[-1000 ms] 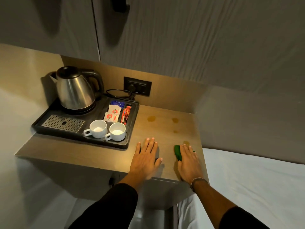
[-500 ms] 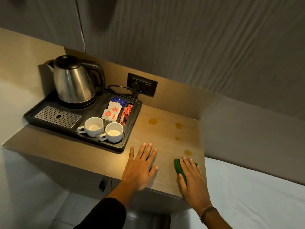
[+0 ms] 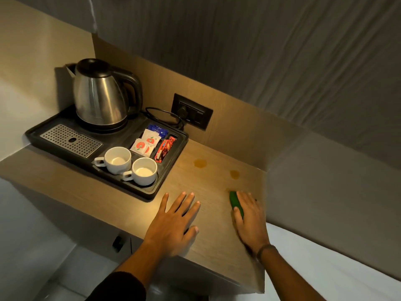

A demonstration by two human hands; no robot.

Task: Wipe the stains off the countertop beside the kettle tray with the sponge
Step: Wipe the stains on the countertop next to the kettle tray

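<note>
A green sponge (image 3: 236,203) lies on the wooden countertop (image 3: 213,231) under my right hand (image 3: 250,218), which presses flat on it near the right edge. Two brown stains show beyond the sponge: one (image 3: 200,163) close to the black kettle tray (image 3: 152,190) and one (image 3: 234,174) further right. My left hand (image 3: 173,220) rests flat on the counter with fingers spread, in front of the tray's near right corner. It holds nothing.
The tray carries a steel kettle (image 3: 101,96), two white cups (image 3: 118,159), sachets (image 3: 149,141) and a drip grille (image 3: 70,140). A wall socket (image 3: 192,111) with a cord sits behind. A white bed surface (image 3: 325,268) lies right of the counter.
My right hand has slid the sponge forward over the nearest stains, which no longer show. The camera has shifted left and closer. My left hand stays flat on the counter.
</note>
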